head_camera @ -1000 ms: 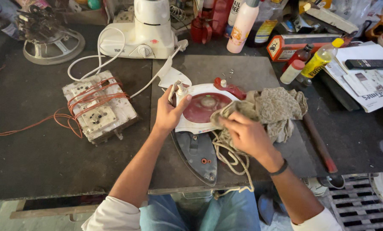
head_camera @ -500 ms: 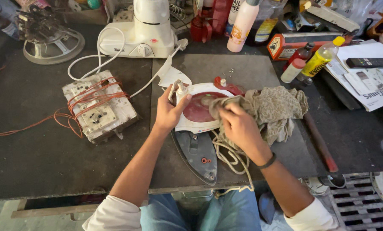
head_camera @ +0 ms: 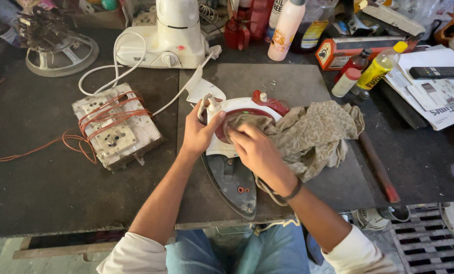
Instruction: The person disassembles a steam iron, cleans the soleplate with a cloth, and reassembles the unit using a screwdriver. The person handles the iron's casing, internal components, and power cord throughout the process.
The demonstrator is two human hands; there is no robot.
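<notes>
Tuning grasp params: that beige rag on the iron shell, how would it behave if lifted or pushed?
Probably floppy: the rag lies in folds, draped over the white iron shell. Likely light, since it bunches under the right hand. A push would probably crumple it rather than slide it whole on the dark mat.

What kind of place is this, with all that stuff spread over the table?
Probably a small appliance repair bench. A clothes iron lies opened up under the left hand and right hand, which presses a rag. Nearby sit a wire-wrapped switchboard and a white mixer base.
</notes>
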